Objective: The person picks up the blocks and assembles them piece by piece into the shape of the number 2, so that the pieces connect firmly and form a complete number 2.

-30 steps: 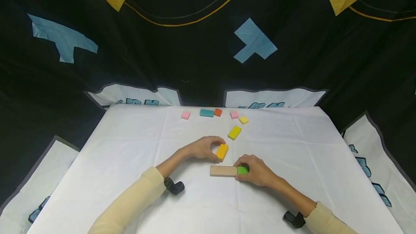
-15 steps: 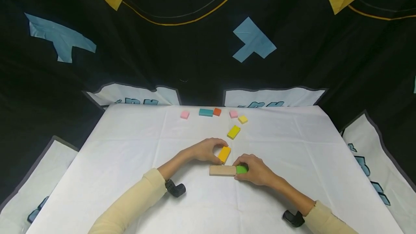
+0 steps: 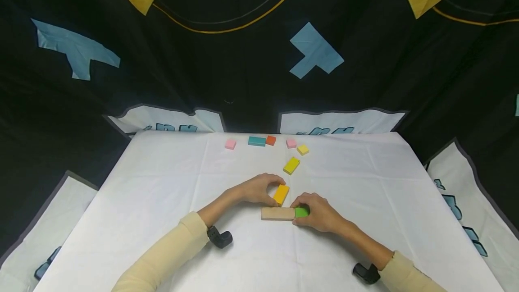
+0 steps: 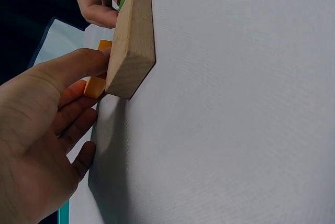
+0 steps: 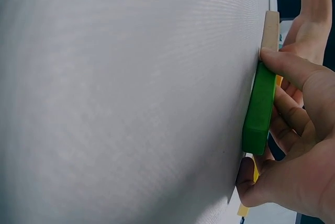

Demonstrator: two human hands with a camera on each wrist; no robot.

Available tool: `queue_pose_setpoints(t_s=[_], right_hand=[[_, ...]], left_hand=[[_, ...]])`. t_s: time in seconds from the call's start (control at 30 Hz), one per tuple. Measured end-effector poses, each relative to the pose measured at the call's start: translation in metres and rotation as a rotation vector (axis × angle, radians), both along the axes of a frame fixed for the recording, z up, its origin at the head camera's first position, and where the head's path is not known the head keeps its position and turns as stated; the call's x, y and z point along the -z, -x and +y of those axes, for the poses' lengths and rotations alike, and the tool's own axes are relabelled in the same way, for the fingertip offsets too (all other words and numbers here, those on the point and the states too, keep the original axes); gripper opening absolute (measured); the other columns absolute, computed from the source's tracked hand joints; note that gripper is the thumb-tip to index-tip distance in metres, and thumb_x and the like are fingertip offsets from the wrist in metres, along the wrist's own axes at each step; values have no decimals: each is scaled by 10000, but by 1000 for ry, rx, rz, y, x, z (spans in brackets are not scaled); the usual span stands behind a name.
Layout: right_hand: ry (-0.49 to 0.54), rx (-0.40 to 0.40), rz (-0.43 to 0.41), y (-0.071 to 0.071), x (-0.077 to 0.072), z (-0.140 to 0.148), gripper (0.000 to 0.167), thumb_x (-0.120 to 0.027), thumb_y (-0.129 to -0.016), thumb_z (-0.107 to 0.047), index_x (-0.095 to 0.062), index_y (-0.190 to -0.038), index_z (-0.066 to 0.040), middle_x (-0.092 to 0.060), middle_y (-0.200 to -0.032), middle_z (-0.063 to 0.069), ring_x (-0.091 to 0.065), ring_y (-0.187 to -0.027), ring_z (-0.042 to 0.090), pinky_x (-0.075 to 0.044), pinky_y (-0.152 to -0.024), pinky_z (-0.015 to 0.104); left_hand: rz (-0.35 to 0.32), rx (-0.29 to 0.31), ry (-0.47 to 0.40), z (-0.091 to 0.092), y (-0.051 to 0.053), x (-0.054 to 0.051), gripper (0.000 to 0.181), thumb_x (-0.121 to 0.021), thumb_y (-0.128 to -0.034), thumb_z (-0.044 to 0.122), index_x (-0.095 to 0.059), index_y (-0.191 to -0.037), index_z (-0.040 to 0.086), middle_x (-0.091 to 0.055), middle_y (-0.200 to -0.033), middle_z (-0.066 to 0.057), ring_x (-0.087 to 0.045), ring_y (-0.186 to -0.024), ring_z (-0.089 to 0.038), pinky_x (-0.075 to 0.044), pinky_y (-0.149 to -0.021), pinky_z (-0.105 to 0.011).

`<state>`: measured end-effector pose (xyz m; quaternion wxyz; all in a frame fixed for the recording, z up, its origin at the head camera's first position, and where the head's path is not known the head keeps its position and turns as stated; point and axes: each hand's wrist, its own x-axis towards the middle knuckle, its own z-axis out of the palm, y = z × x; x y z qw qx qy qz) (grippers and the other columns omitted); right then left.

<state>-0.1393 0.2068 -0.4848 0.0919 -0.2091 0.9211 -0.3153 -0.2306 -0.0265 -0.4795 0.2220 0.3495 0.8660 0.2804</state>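
- Fingers of your left hand (image 3: pixel 255 189) pinch the orange block (image 3: pixel 281 195), thumb and fingertips parted by it.
- Orange block sits angled just beyond the wooden block (image 3: pixel 277 213); contact unclear.
- Your right hand (image 3: pixel 318 212), fingers curled, grips the green block (image 3: pixel 301 212) at the wooden block's right end.
- Yellow block (image 3: pixel 291 165) lies farther across the table (image 3: pixel 227 256).

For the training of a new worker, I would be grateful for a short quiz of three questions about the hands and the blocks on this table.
1. Which block does the left hand pinch? A) pink, B) orange, C) green.
2. True or false: the green block lies at the right end of the wooden block.
3. How many pink blocks show near the far edge of the table?

Key: 1. B, the orange block. 2. True. 3. Two.
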Motion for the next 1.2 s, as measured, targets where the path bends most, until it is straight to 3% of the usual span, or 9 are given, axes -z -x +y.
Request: queue_pose_setpoints(t_s=[0.8, 1.2], right_hand=[[1, -9, 3, 1, 1, 1, 260, -851, -803, -253, -718, -1023, -213, -620, -964, -139, -468, -874, 145, -349, -736, 357], [1, -13, 15, 2, 1, 2, 266, -856, -799, -262, -718, -1022, -214, -624, -965, -131, -468, -863, 136, -360, -714, 319]], left_hand=[[-17, 10, -15, -4, -3, -1, 600, -786, -856, 233, -579, -1413, 149, -537, -1435, -8, -451, -1318, -201, -351, -1127, -390], [-16, 2, -32, -4, -4, 4, 587, -767, -876, 256, -575, -1421, 150, -542, -1434, 3, -453, -1317, -192, -360, -1121, -399]])
